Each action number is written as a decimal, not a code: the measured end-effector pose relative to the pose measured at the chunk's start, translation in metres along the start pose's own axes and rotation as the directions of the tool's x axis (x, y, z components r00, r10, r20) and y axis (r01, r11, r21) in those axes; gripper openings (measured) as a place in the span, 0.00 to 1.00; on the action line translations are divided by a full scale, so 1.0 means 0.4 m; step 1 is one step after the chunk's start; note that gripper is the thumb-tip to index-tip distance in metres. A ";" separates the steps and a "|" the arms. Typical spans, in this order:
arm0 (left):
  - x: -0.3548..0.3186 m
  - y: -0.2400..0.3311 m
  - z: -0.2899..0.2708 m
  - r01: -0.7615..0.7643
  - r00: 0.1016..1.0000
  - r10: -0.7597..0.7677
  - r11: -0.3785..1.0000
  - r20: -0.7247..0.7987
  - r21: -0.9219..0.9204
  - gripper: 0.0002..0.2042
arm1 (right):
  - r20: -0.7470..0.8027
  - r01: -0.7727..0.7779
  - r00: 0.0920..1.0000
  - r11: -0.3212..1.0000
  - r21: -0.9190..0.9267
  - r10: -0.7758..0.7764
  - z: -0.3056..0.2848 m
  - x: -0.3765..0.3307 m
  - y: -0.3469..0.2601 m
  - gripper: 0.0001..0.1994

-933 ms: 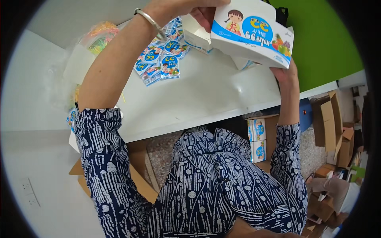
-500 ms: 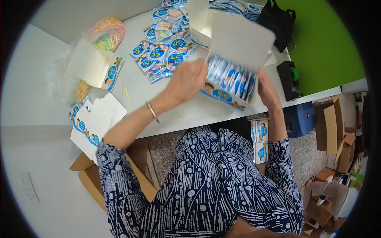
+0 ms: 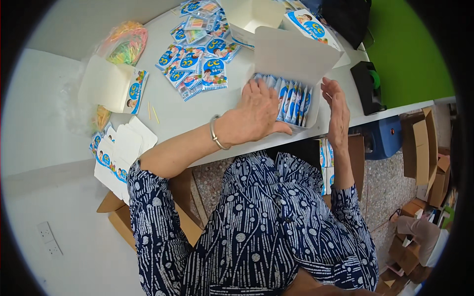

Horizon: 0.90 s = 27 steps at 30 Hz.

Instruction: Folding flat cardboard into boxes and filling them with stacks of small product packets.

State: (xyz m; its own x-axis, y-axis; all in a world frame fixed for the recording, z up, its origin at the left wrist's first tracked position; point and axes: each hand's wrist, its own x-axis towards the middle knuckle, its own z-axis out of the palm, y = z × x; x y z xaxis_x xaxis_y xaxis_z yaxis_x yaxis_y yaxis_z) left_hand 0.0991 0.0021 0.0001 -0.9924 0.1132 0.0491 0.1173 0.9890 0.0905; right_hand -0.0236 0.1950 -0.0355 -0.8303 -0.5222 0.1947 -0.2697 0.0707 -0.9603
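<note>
An open white carton (image 3: pixel 294 55) stands near the front edge of the table, its lid raised at the back. A row of small blue-and-white packets (image 3: pixel 296 101) stands on edge inside it. Across the left part of that row lies my left hand (image 3: pixel 253 112), palm down, with fingers stretched and thumb out over the carton's front. My right hand (image 3: pixel 337 109) is upright just off the carton's right side, its fingers extended and nothing in them. My left hand and wrist hide part of the carton's front and left side.
Several loose packets (image 3: pixel 190 61) lie piled behind and left. Further left are an open carton (image 3: pixel 108 86), a bag of coloured sticks (image 3: pixel 129 44) and flattened cartons (image 3: pixel 126 148). A black tape dispenser (image 3: pixel 368 89) stands right; a closed carton (image 3: pixel 311 27) sits behind.
My left hand has moved from the carton's left side onto the packets. My right hand has come slightly away from its right side. The carton now rests lower and straighter.
</note>
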 end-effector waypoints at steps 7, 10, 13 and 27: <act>0.015 -0.002 0.000 0.060 0.997 -0.051 0.986 0.063 -0.156 0.50 | 0.129 0.123 0.984 0.992 -0.006 -0.121 0.039 -0.079 -0.001 0.35; 0.026 0.029 -0.046 -0.116 0.973 0.103 0.992 -0.205 -0.051 0.48 | 0.167 0.267 0.956 0.951 -0.154 -0.241 0.050 -0.095 0.018 0.35; 0.023 0.042 0.054 -0.119 0.990 0.104 0.979 -0.096 -0.168 0.42 | 0.237 0.430 0.896 0.863 -0.264 -0.375 0.073 -0.094 0.032 0.37; -0.174 -0.475 0.059 0.494 0.729 -0.578 0.815 -0.366 -0.303 0.37 | 0.218 0.565 0.746 0.426 -0.706 -0.629 0.100 -0.011 0.032 0.38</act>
State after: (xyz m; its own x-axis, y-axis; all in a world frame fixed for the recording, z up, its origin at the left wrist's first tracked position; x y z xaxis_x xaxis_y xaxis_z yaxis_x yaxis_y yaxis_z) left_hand 0.1451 -0.1916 -0.0438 -0.7774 -0.5241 0.3479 -0.3827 0.8329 0.3997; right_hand -0.0038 0.1643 -0.0566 -0.3437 -0.6200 0.7053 -0.9288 0.3352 -0.1579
